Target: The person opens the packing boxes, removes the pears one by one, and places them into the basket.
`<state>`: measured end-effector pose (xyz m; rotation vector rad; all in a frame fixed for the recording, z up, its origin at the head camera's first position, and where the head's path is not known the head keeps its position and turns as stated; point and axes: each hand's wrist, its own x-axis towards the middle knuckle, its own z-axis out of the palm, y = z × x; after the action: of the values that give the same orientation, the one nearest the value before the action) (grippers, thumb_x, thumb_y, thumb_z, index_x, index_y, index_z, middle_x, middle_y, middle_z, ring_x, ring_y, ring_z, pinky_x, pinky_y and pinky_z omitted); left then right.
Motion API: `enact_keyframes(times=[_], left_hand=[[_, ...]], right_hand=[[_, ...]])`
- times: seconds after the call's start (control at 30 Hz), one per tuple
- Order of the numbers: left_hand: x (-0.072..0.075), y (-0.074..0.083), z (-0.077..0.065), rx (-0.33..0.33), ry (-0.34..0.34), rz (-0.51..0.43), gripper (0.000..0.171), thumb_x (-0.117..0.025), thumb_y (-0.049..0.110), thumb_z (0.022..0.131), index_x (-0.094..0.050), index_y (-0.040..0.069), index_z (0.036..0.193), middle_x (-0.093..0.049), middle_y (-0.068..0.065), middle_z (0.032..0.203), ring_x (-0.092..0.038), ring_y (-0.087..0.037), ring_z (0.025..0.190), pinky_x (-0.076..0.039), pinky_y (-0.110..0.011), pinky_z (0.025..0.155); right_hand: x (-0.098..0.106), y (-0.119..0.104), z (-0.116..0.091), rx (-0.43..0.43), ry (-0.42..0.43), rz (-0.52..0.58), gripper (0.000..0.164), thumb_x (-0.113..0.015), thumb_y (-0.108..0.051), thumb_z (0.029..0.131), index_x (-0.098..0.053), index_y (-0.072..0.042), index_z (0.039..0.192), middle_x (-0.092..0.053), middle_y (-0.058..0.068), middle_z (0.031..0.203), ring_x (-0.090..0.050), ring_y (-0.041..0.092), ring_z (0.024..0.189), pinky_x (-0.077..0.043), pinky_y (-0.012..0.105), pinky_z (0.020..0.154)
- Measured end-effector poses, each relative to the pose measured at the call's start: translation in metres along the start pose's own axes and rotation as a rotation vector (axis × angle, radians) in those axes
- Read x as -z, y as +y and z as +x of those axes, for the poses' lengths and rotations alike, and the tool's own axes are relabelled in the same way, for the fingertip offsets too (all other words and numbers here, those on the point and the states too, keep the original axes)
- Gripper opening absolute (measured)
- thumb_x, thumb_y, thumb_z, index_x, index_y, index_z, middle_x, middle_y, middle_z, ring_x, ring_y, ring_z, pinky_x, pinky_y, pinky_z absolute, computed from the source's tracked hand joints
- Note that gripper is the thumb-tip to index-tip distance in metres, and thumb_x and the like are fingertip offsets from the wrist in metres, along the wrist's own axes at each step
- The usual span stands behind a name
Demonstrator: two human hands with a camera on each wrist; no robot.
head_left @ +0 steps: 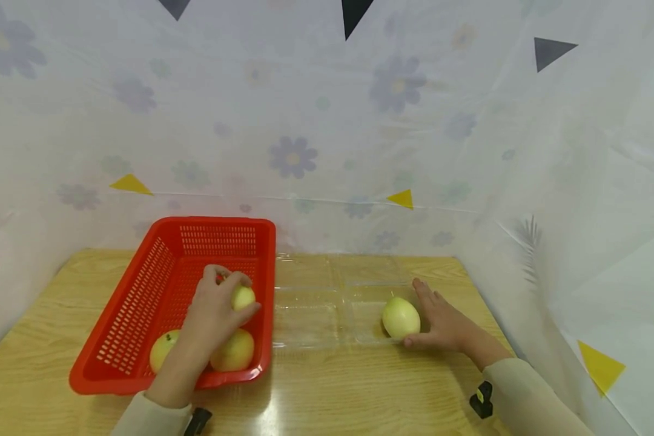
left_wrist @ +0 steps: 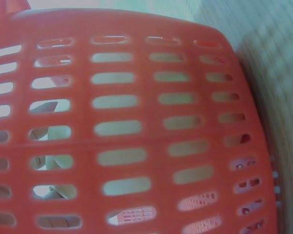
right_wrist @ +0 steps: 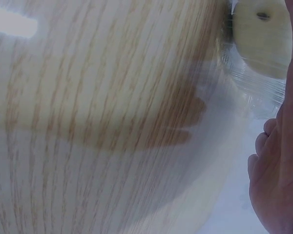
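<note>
My left hand (head_left: 209, 315) reaches into the red plastic basket (head_left: 82, 378), its fingers and thumb curled round a pale yellow-green pear (head_left: 243, 297). Two more pears lie near the basket's front, one (head_left: 163, 350) left of the wrist and another (head_left: 234, 351) right of it. A clear plastic tray (head_left: 307, 346) with compartments sits beside the basket. In its front right compartment rests a pear (head_left: 401, 318) with a short stem. My right hand (head_left: 441, 321) is spread at the tray's right edge, close beside that pear; whether it touches the fruit I cannot tell.
Everything stands on a light wooden table (head_left: 327, 387). A white flowered sheet (head_left: 327, 121) hangs behind it and along the right side. The left wrist view is mostly filled by the basket's slotted wall (left_wrist: 156, 141).
</note>
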<state>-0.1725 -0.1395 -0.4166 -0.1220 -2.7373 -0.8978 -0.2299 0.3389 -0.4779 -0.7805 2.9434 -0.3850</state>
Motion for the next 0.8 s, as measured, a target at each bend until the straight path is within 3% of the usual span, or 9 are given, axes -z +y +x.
enact_keyframes(times=[0.23, 0.53, 0.8], left_hand=[[-0.0001, -0.0005, -0.0001, 0.025, -0.027, 0.016, 0.033, -0.079, 0.030, 0.082, -0.065, 0.016, 0.108, -0.047, -0.018, 0.122, -0.050, -0.038, 0.102, -0.050, -0.043, 0.069], [0.0017, -0.0033, 0.0022, 0.059, -0.061, 0.026, 0.037, -0.074, 0.032, 0.085, -0.064, 0.015, 0.116, -0.050, -0.018, 0.121, -0.058, -0.035, 0.090, -0.051, -0.041, 0.067], [-0.0011, -0.0033, 0.0007, 0.037, -0.072, -0.005, 0.040, -0.078, 0.032, 0.085, -0.065, 0.014, 0.119, -0.050, -0.017, 0.123, -0.058, -0.036, 0.095, -0.053, -0.047, 0.073]], right_hand=[[-0.0021, 0.0019, 0.0004, -0.001, -0.004, -0.016, 0.132, -0.075, -0.068, 0.073, -0.002, 0.002, 0.158, -0.008, 0.026, 0.164, -0.013, 0.043, 0.150, -0.021, 0.063, 0.116], [0.0013, -0.0016, 0.0020, 0.005, -0.001, -0.021, 0.132, -0.075, -0.068, 0.073, -0.002, 0.003, 0.157, -0.009, 0.027, 0.164, -0.013, 0.044, 0.150, -0.020, 0.063, 0.117], [0.0034, -0.0052, -0.0007, -0.013, -0.010, 0.003, 0.132, -0.076, -0.066, 0.072, -0.002, 0.003, 0.157, -0.009, 0.027, 0.164, -0.012, 0.044, 0.150, -0.019, 0.064, 0.116]])
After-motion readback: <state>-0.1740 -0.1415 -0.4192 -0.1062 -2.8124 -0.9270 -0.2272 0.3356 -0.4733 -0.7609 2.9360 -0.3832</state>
